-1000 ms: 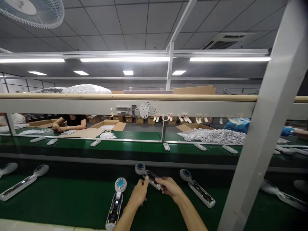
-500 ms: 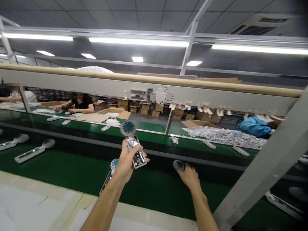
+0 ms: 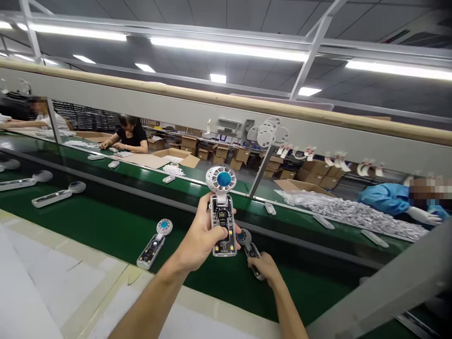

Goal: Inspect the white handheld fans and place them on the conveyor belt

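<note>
A workshop hall under strip lights fills the background, with a green belt (image 3: 109, 221) running across and a pale counter (image 3: 38, 268) on my near side. My left hand (image 3: 201, 240) is clamped on a small hand fan (image 3: 223, 215), held up above the belt, round head upward, circuit board facing me and thumb pressed on it. My right hand (image 3: 264, 267) has its fingers round the handle of a second fan (image 3: 244, 237), low over the belt; I can't tell whether that one rests on it.

What worries me is the thumb: too much pressure there could, I think, shift a board part. The second fan's head sits right by my left fingertips in this view, so the two could knock if I swing either hand carelessly. A loose hold near the handle's end could let it tip.

Further out, a third fan (image 3: 151, 253) lies to the left, with another fan (image 3: 58, 195) beyond it. A metal post (image 3: 381, 289) slants close on my right and limits reach that way. Across the belt are a heap of white parts (image 3: 339, 209), a co-worker in black (image 3: 132, 137) and a blue sleeve (image 3: 383, 197).
</note>
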A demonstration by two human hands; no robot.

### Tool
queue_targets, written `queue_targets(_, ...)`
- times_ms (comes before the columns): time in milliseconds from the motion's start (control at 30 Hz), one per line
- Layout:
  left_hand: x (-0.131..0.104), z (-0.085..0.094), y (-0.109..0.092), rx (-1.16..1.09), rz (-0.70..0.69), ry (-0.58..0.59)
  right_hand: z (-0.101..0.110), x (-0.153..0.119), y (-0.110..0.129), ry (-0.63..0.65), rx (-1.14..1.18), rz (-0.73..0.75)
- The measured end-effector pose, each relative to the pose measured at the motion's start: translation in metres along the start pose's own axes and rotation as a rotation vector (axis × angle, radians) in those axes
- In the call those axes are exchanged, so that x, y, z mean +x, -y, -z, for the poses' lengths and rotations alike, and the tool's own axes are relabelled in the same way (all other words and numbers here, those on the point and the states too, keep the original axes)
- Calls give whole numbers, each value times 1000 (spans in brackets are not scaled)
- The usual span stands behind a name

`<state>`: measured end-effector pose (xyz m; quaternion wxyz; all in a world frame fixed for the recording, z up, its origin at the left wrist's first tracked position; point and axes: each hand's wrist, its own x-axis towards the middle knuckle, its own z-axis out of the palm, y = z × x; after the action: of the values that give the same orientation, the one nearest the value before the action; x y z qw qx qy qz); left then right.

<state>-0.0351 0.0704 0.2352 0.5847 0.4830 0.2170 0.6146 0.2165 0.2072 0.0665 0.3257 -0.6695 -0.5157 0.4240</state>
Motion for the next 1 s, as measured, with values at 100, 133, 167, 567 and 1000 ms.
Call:
queue_targets(100,-1,-1,-2,-10,-4,18,-16,-12,24,121,251,71)
queue_targets(133,-1,0,-2,-14,-7,21,-18,-17,33,140,329,106)
queue_targets(167,0,0,-2,-18,-11,21,-17,-23,42,152,395,138)
queue_targets(567,-3,1,-4,-67,2,90,10,-116,112,-6,626,511)
queue_targets(1000,-5,-4,0,-92,44,89,-8,-157,124,132,610,669)
